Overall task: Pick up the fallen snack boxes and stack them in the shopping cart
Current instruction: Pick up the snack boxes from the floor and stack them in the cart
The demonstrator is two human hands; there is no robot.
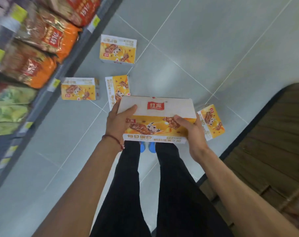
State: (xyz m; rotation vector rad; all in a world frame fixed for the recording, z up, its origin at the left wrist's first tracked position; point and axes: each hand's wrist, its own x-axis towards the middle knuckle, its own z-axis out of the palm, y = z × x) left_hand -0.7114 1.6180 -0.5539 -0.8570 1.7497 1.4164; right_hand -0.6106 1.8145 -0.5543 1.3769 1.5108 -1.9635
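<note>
The left hand and right hand are gripping one snack box by its ends, above the floor where four fallen boxes are lying. The next move is carrying it to the cart, apparently out of view.

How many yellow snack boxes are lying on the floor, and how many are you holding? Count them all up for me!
Snack boxes on the floor: 4 (far box, box by the shelf, middle box, box on the right)
Snack boxes in the hands: 1 (held box, gripped by the left hand and right hand)
Total: 5
</note>
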